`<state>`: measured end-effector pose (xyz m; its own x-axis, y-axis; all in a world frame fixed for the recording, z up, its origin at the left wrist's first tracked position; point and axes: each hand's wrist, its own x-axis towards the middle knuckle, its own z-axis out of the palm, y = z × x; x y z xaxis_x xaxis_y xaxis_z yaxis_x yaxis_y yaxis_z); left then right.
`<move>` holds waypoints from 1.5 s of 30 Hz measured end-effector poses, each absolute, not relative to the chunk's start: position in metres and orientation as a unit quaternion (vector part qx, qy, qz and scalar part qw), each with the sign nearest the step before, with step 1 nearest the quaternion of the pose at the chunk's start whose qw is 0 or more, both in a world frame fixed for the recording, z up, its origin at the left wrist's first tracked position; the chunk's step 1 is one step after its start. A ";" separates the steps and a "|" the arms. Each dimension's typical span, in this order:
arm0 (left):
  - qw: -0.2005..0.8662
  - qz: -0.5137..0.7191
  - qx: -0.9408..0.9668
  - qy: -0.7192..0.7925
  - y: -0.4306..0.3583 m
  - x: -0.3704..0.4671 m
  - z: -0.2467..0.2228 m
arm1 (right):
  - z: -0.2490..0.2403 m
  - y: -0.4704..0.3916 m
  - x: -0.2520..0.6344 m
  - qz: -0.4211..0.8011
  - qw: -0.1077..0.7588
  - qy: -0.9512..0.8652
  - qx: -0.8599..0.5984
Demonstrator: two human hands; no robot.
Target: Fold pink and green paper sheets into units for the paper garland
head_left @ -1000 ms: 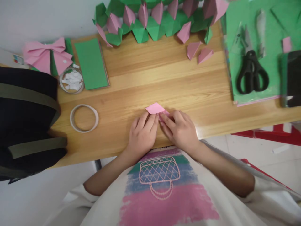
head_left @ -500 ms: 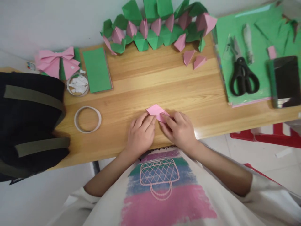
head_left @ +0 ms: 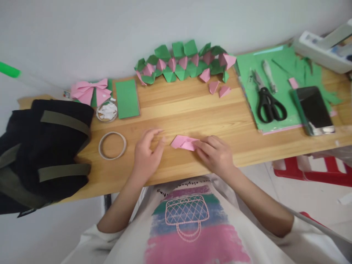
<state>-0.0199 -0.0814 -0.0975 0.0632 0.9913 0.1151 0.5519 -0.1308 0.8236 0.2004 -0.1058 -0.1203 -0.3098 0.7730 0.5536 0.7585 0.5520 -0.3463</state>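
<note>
A small folded pink paper (head_left: 182, 142) lies near the front of the wooden table. Its right end is pinched between the thumb and fingers of my right hand (head_left: 216, 152). To the left of the paper, my left hand (head_left: 148, 154) is off it, thumb and fingers apart, holding nothing. Pieces of folded pink paper (head_left: 213, 87) rest farther back. Behind them stretches a row of folded green and pink paper shapes (head_left: 181, 66) along the wall.
A tape ring (head_left: 100, 146), a round dish of white scraps (head_left: 107, 111), a green paper stack (head_left: 128, 99), a pink bow (head_left: 92, 91) and a black bag (head_left: 63, 146) are at left. Scissors (head_left: 269, 104) and a phone (head_left: 315, 108) rest on green sheets (head_left: 247, 66) at right.
My left hand has let go of the pink paper and moved left, its fingers now spread. My right hand still grips the paper's right end. The view has tilted up, showing more wall.
</note>
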 end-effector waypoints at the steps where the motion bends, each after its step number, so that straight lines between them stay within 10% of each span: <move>1: 0.346 0.349 0.647 0.583 -0.077 -0.020 -0.094 | -0.115 -0.103 0.203 0.020 0.360 -0.811 -0.461; 15: 0.760 0.280 0.440 0.389 -0.072 0.003 -0.021 | -0.027 -0.080 0.213 0.019 0.435 -0.826 -0.357; 21: 0.681 0.361 0.480 0.419 -0.066 0.010 0.001 | -0.012 -0.071 0.203 0.066 0.524 -0.752 -0.395; 26: 0.421 0.432 0.651 0.461 -0.059 0.015 0.019 | 0.000 -0.066 0.189 0.339 0.551 -0.634 -0.424; 32: 0.168 0.456 0.748 0.451 -0.051 0.023 0.037 | 0.030 -0.055 0.172 0.292 0.580 -0.624 -0.434; 45: 0.351 0.439 0.686 0.461 -0.038 -0.003 0.055 | 0.063 -0.029 0.196 0.440 0.364 -0.723 -0.388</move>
<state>-0.0025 -0.0378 0.0547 0.1889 0.9418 0.2782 0.3245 -0.3273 0.8874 0.1958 -0.0286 0.0631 -0.4337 0.8817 0.1855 0.2397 0.3113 -0.9196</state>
